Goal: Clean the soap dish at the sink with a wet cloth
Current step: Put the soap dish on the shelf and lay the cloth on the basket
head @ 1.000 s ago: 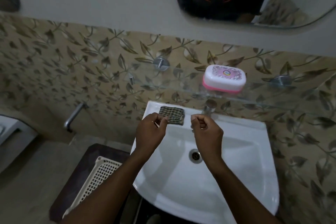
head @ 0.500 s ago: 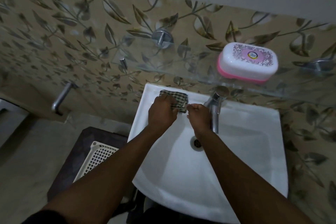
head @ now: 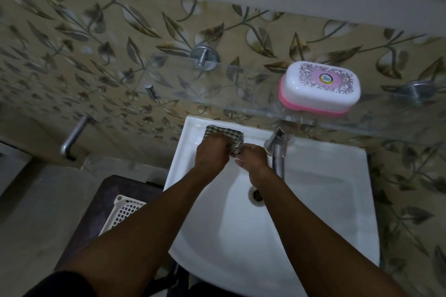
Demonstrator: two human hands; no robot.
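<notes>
From the head camera, both hands meet at the back left corner of the white sink [head: 337, 200], on its flat rim. The left hand [head: 211, 154] lies on top of the folded checked cloth [head: 231, 134], its grip closed down over it. The right hand [head: 253, 157] pinches the cloth's near right corner, just left of the steel tap [head: 277, 149]. No water can be seen running, and whether the cloth is wet I cannot tell.

The soap dish [head: 319, 87], white lid over a pink base, sits shut on the glass shelf [head: 193, 94] above the sink, toward the shelf's right end, well clear of both hands.

The step in hand looks like picking up the cloth. It is best gathered into one hand, so that the other is free to open the tap and soak it before reaching up to the shelf.

The lid's round badge seems to read "Jee"; the lettering is small, so I am not certain.
</notes>
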